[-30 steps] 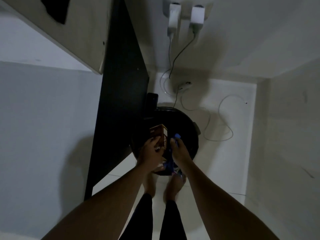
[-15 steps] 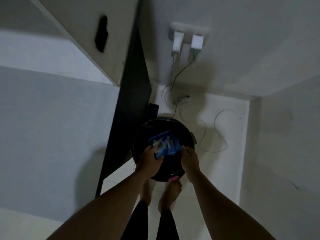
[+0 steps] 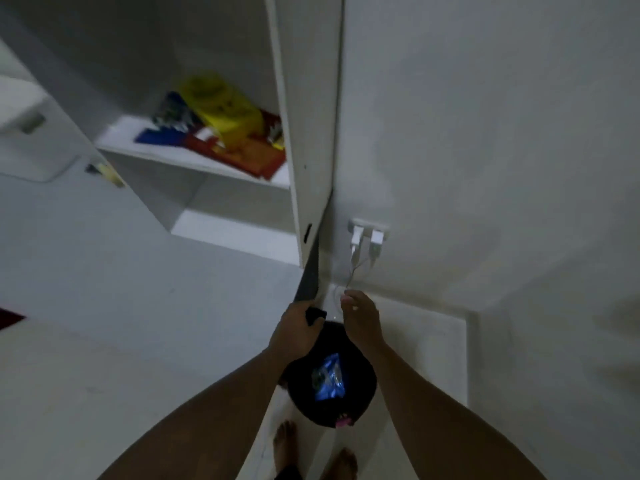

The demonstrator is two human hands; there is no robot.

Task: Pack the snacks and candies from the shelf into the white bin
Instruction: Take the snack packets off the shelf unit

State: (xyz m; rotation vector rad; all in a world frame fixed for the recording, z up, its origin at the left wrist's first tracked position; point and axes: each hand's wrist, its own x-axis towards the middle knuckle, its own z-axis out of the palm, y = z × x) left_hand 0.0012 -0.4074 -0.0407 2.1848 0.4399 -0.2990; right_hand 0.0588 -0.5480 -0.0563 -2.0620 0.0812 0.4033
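The bin (image 3: 360,403) is a round, dark-looking tub on the floor by my feet, with a blue snack packet (image 3: 330,377) lying inside. My left hand (image 3: 298,336) hovers over its far left rim, fingers loosely curled and holding nothing. Beside it, my right hand (image 3: 362,322) is above the far rim with relaxed, empty fingers. Up at the left, the white shelf (image 3: 117,138) carries a yellow bag (image 3: 221,109), blue packets (image 3: 162,135) and red and orange packets (image 3: 252,157), all blurred.
A wall socket with two white chargers (image 3: 367,237) and trailing cables sits just beyond my hands. A dark panel (image 3: 308,282) runs down beside the cabinet's side wall (image 3: 311,133). A small pink thing (image 3: 343,424) lies at the bin's near rim. My bare feet (image 3: 287,443) stand below.
Both hands let go of the blue packet, which now lies in the bin, and rose away from it. The view tilted up, bringing the snack shelf into sight.
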